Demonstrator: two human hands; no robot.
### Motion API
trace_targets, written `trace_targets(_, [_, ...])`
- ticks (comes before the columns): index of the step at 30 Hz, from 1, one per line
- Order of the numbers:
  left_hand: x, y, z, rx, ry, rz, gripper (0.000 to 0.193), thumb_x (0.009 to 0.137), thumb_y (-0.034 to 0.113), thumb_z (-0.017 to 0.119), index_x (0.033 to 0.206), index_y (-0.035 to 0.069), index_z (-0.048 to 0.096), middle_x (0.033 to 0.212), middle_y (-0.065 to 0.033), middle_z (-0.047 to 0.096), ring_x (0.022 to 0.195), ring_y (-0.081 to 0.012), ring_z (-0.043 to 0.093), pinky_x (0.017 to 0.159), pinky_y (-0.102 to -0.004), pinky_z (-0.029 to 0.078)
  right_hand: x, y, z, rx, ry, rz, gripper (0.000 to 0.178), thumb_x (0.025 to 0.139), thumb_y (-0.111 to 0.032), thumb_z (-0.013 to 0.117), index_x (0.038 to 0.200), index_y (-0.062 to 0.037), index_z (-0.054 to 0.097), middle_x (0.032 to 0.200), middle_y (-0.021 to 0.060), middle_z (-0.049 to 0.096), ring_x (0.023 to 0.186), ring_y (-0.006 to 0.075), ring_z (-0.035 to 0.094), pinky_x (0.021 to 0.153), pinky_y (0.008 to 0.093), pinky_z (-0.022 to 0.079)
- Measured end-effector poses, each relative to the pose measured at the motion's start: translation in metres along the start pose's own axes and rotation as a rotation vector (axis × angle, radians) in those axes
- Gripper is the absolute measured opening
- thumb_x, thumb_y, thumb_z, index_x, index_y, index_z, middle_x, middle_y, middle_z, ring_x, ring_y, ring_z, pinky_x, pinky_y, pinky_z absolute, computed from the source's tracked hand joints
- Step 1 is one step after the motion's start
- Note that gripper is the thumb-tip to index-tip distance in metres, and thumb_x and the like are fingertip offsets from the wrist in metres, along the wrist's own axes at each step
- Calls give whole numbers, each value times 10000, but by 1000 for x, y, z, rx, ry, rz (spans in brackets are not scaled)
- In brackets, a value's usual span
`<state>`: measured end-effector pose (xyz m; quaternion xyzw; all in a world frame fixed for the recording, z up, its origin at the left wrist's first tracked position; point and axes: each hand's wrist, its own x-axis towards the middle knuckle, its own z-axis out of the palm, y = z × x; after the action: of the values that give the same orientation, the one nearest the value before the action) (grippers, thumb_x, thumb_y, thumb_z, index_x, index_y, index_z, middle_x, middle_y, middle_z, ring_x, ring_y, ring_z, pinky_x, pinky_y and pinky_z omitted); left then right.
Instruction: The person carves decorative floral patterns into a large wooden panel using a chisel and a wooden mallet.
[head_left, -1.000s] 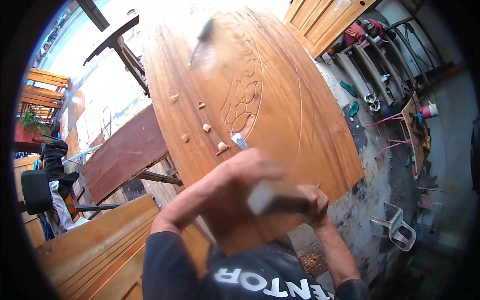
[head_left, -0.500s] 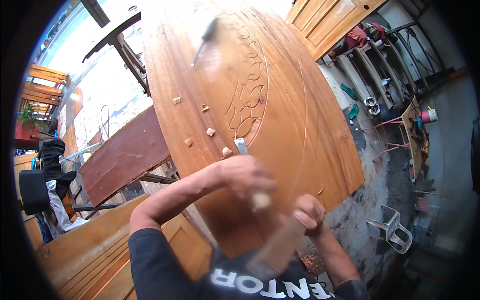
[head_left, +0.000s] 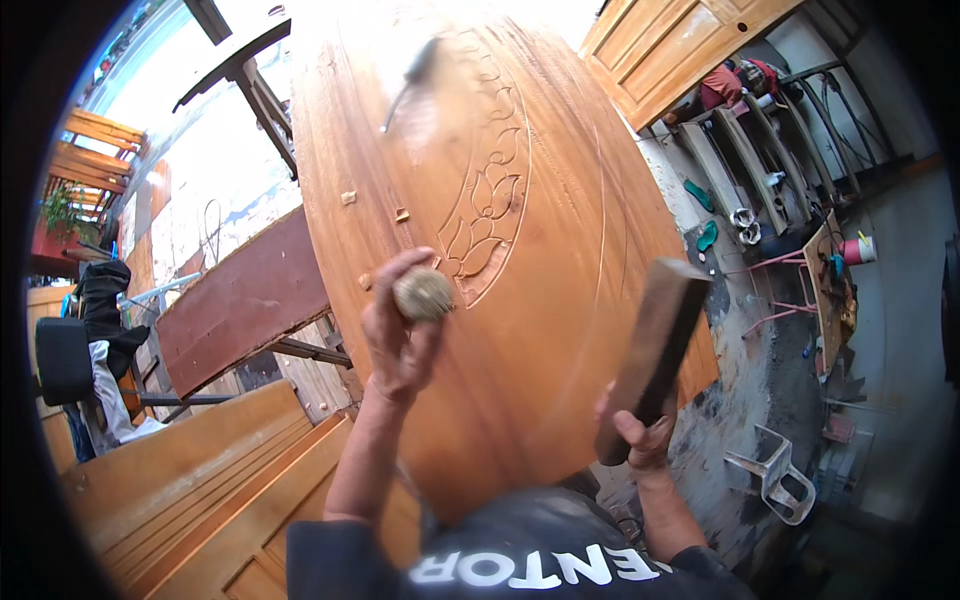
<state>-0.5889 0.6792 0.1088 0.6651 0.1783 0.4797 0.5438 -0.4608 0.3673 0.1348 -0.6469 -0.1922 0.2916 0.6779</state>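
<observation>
Mid-carving, I judge, my left hand (head_left: 392, 345) grips a round-ended chisel handle (head_left: 424, 294) near the leaf pattern (head_left: 492, 190) on the wooden panel (head_left: 530, 370), my right hand (head_left: 643, 437) clutches a wooden block (head_left: 662, 335), and a clean blow calls for steady aim.

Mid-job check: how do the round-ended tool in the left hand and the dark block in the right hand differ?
Shape: the round-ended tool shows a rounded end; the dark block is long with flat faces.
Colour: the round-ended tool's end is pale tan; the dark block is deep brown.
Pose: the round-ended tool points its end toward the camera; the dark block shows its length, slanting.
Shared: both look wooden.
</observation>
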Motion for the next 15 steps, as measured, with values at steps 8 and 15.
trace_targets(8, [29,-5,74,182,119,-276,298,1010,235,795,1217,69,660,935,-53,754,744,-188,725,686,-345,584,86,-8,-43,66,-120,252,340,889,-79,821,1181,1,667,992,95,718,860,203,729,766,368,628])
trace_targets(15, [32,-24,168,475,-80,-315,406,915,292,866,1207,76,684,1004,-121,784,909,-324,789,764,-413,623,136,-4,-98,-39,-133,237,403,848,-39,854,1203,-39,663,1011,69,719,833,184,719,750,337,616])
